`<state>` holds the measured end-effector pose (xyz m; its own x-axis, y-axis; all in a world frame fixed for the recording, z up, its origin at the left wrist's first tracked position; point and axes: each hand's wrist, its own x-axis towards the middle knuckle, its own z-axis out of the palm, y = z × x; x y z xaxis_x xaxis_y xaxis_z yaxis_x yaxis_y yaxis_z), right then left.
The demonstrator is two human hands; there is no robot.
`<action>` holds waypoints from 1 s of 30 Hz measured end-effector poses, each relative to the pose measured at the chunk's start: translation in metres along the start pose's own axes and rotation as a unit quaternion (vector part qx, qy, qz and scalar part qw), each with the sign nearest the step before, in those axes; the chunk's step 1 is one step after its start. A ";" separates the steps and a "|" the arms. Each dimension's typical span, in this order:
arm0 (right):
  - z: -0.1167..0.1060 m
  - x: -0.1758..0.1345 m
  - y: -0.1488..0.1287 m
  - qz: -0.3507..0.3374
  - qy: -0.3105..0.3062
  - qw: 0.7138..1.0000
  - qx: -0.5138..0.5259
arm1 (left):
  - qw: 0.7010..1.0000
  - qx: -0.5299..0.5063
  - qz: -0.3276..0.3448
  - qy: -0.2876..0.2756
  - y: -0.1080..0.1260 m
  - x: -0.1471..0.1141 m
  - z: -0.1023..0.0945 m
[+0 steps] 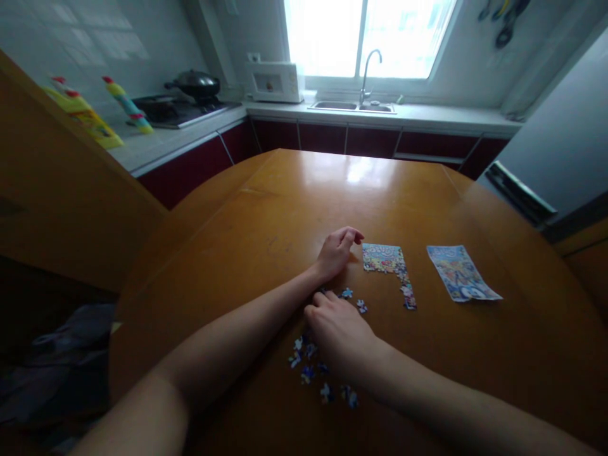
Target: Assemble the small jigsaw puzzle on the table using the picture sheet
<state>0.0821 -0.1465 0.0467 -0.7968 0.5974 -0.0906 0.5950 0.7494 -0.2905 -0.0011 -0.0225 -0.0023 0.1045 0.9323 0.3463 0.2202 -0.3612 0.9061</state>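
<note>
A partly joined jigsaw puzzle (381,258) lies on the table, its top band complete and a narrow strip running down its right side. My left hand (336,252) rests beside the puzzle's upper left corner, fingers loosely bent and apart from the palm, with nothing visible in them. Closer to me, my right hand (338,326) is bent down over loose puzzle pieces, fingers drawn together; their tips and anything between them are hidden. Loose pieces lie around it, among them a light blue piece (347,292), another piece (361,306) and a blue piece (307,374).
A creased picture sheet (460,272) lies right of the puzzle on the round wooden table (228,234). Beyond are a counter with a sink (354,106), a microwave (274,82), a wok (194,84) on the stove and cleaning bottles (128,104).
</note>
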 end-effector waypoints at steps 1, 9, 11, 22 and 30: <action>-0.001 0.000 -0.001 -0.001 -0.006 1.000 0.000 | 1.000 0.000 0.001 -0.001 -0.001 0.000 0.000; 0.001 0.007 -0.001 -0.017 -0.013 1.000 0.010 | 1.000 0.008 0.003 -0.001 -0.001 0.001 -0.001; 0.001 0.007 -0.001 -0.024 -0.013 0.999 0.024 | 1.000 0.013 0.005 -0.003 -0.001 0.001 -0.001; -0.026 -0.022 0.058 0.094 0.210 0.882 0.410 | 1.000 0.030 0.004 0.000 0.002 0.000 -0.002; -0.027 -0.059 0.129 0.260 0.343 0.687 0.585 | 0.950 0.172 0.232 -0.117 0.018 -0.014 0.000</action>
<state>0.2082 -0.0774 0.0406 -0.0313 0.9926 -0.1177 -0.0308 -0.1186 -0.9925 0.0018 -0.0417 0.0092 0.4719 0.6555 0.5896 0.3967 -0.7551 0.5220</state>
